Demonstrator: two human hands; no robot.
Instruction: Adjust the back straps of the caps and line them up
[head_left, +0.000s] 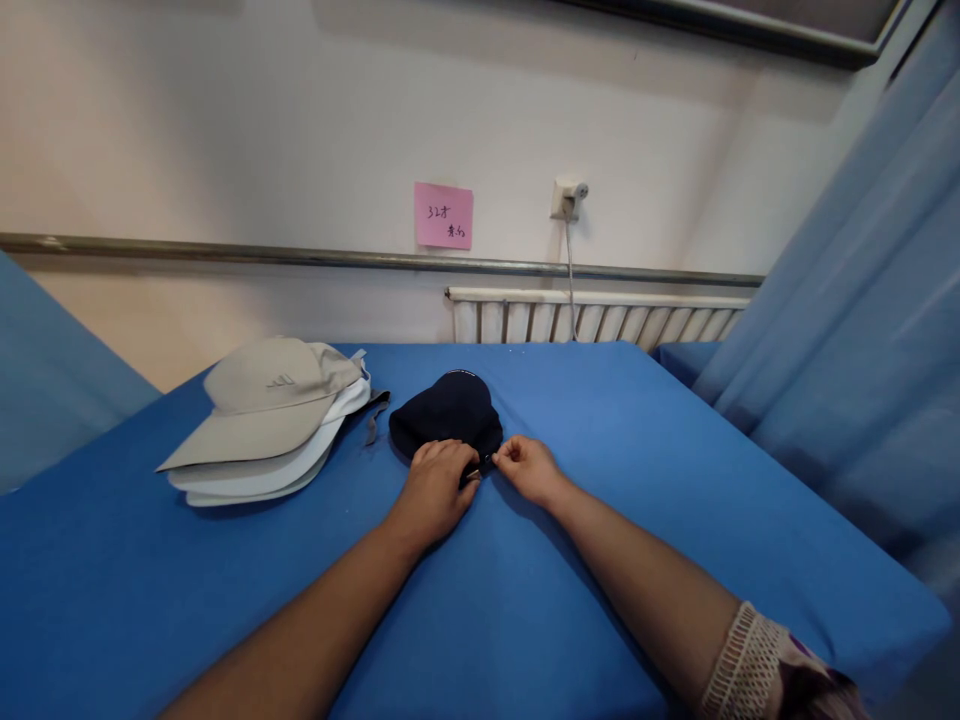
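Observation:
A dark navy cap (448, 408) lies on the blue-covered table in front of me. My left hand (437, 492) is closed on the cap's near edge, its fingers over the fabric and the thumb low by a small light-coloured bit of the strap. At the cap's near right corner, my right hand (529, 468) pinches the end of the cap's strap (485, 462) between thumb and fingertips. The strap's buckle is too small to make out clearly. To the left sits a stack of caps, with a beige cap (262, 385) on top.
Lighter caps (259, 475) show under the beige one, and a dark strap (375, 415) sticks out toward the navy cap. Behind the blue table (600, 440) are a radiator (600, 315), a metal rail (300, 255) and a plugged-in cord (570, 260). Blue curtains (862, 330) hang at both sides.

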